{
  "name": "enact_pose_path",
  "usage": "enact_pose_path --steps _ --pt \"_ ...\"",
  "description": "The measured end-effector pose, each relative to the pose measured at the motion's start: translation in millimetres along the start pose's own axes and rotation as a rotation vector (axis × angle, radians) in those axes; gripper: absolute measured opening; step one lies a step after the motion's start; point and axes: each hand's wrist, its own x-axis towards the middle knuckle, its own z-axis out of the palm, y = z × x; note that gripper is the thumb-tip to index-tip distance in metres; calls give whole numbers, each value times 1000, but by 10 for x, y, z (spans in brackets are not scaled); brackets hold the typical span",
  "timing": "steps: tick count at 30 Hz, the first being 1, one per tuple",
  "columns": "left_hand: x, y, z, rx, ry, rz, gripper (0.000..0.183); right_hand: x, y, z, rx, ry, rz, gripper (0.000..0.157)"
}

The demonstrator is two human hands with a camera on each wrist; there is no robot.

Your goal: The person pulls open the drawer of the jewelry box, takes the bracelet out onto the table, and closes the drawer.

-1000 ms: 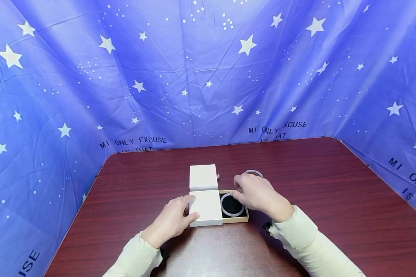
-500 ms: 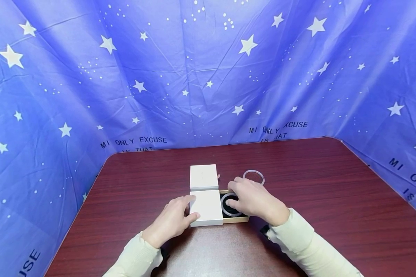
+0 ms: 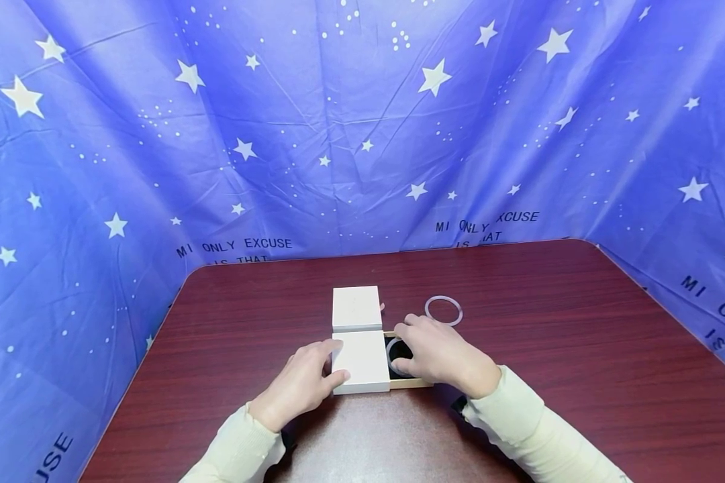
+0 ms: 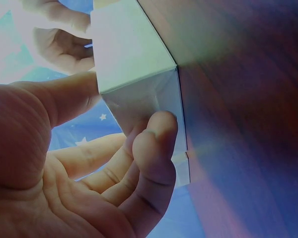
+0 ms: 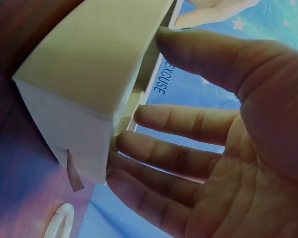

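A white drawer-style gift box (image 3: 359,361) sits on the table, its tan-edged drawer (image 3: 412,384) slid out to the right. Inside on the black lining lies a pale bangle (image 3: 389,356), partly covered by my right hand (image 3: 444,352). That hand's fingers are spread and nearly straight; in the right wrist view the fingertips (image 5: 145,114) reach over the drawer's rim and the thumb dips in. My left hand (image 3: 299,386) grips the box's left end, thumb at the near corner, while other fingers (image 4: 156,158) curl against its side wall.
Just behind stands a second white box (image 3: 355,307), closed, with a small ribbon tab (image 5: 74,173) at its right. Another pale bangle (image 3: 461,314) lies on the dark red table (image 3: 580,322) behind my right hand. A blue starry curtain (image 3: 338,121) surrounds the table.
My right hand has shifted left and lower over the drawer, covering more of the bangle inside and uncovering the one on the table. The left hand and both boxes stay put.
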Motion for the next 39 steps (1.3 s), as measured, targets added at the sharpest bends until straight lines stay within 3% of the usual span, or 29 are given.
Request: enact_pose_path --steps 10,25,39 --pt "-4 4 -9 -11 -2 7 26 -8 -49 26 -75 -9 1 46" --pt "-7 -1 -3 -11 -7 5 23 -25 -151 103 -117 53 75 38" --pt "-14 2 0 -5 -6 0 31 -31 -181 114 -105 46 130 41"
